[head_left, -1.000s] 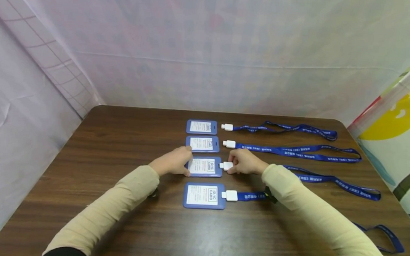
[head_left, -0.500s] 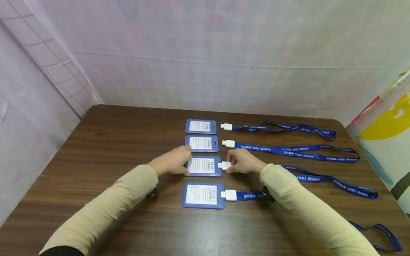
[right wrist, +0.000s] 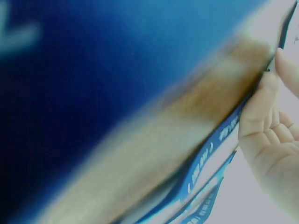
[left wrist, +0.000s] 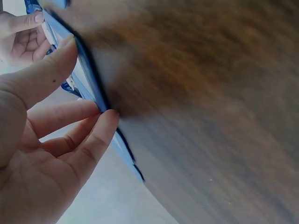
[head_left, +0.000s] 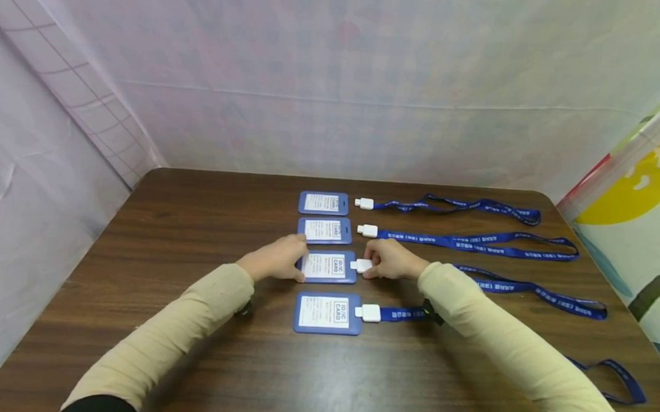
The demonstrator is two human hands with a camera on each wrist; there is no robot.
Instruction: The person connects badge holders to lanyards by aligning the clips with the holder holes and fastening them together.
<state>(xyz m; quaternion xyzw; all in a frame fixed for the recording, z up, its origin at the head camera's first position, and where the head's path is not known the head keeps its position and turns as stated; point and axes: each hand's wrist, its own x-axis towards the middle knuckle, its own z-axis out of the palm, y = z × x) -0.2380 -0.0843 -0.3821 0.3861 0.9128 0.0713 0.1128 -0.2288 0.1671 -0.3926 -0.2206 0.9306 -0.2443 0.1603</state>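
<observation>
on the wooden tabletop (head_left: 223, 373), i remotely watched a card holder (head_left: 351, 275), third from the back.
the left hand (head_left: 275, 258) pinched its left end, seemingly to steady it; the right hand (head_left: 392, 259) pinched a white clip (head_left: 362, 266) at the card holder's other end, likely aligning them. it lay flat, blue-rimmed around a printed white card (head_left: 323, 266).
</observation>
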